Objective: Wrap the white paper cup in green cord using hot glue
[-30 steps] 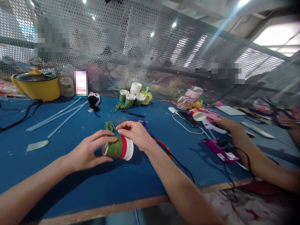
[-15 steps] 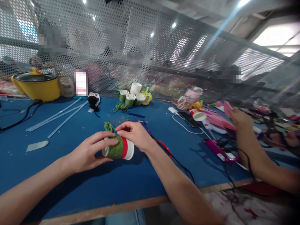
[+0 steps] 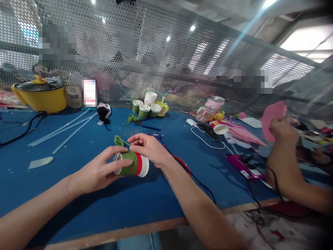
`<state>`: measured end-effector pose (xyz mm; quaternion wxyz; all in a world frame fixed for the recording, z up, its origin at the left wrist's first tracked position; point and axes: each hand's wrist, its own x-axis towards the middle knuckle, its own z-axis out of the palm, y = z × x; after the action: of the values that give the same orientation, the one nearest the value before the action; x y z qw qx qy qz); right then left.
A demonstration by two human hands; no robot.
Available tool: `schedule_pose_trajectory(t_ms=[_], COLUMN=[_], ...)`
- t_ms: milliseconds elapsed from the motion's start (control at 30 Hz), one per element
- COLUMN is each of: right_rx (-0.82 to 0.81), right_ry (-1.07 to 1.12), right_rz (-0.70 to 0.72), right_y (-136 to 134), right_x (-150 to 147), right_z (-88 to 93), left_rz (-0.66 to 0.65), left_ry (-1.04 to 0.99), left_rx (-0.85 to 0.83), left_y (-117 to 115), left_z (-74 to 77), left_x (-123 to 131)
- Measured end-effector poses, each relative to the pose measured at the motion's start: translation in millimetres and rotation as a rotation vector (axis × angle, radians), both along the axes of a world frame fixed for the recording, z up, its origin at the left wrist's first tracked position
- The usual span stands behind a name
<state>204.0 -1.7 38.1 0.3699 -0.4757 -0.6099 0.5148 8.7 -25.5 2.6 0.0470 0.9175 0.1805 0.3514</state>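
Observation:
On its side above the blue table lies a paper cup [image 3: 131, 164], wrapped in green yarn with a red band and a white rim end. My left hand [image 3: 97, 170] is closed around its base end, fingers over the yarn. At the cup's upper side, my right hand [image 3: 148, 147] pinches the green yarn strand with thumb and fingertips. From there the strand runs to a small loose bundle of green yarn [image 3: 119, 141] just behind the cup. Behind my right hand a blue glue gun [image 3: 160, 139] is partly hidden.
Several yarn-wrapped cups [image 3: 144, 110] and pliers [image 3: 148, 126] lie toward the mesh screen. Clear glue sticks [image 3: 74, 130] and a yellow pot [image 3: 41, 97] are left. On the right, a co-worker's hand [image 3: 283, 130] holds a pink piece [image 3: 272, 118] near a purple power strip [image 3: 244, 168].
My left hand's fingers have shifted slightly on the cup, and the yarn bundle has moved a little left. The co-worker's hand has moved right, raising the pink piece.

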Motion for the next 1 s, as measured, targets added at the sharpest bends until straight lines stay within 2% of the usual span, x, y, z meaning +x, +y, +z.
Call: schedule_pose_trajectory(t_ms=[200,300,433,500,633,700,767,833,1000], right_rx=[-0.033,-0.067,-0.080,-0.026,0.135,0.176,0.199,0.193,0.065], right_ry=[0.073,0.082,-0.056,-0.104,-0.257,-0.307,-0.305,-0.289,-0.309], right_rz=[-0.036,0.051,0.195,0.209,0.218,0.224,0.214,0.185,0.149], right_y=[4,3,-1,-1,1,2,3,3,3], right_x=[5,13,18,18,16,16,16,15,8], right_z=[-1.7,4.1,11.0,10.4,5.3,3.6,2.5,1.1,-4.4], left_rz=[0.014,0.062,0.119,0.127,0.092,0.082,0.096,0.113,0.088], left_ry=[-0.047,-0.111,-0.152,-0.186,-0.271,-0.275,-0.265,-0.217,-0.016], left_rx=[-0.009,-0.070,-0.166,-0.281,-0.652,-0.759,-0.738,-0.636,-0.401], left_y=[2,4,6,7,10,11,11,11,6], left_z=[-0.3,0.6,0.2,-1.6,-5.0,-5.2,-4.6,-3.7,-3.8], left_x=[1,0,-1,-1,1,2,2,2,1])
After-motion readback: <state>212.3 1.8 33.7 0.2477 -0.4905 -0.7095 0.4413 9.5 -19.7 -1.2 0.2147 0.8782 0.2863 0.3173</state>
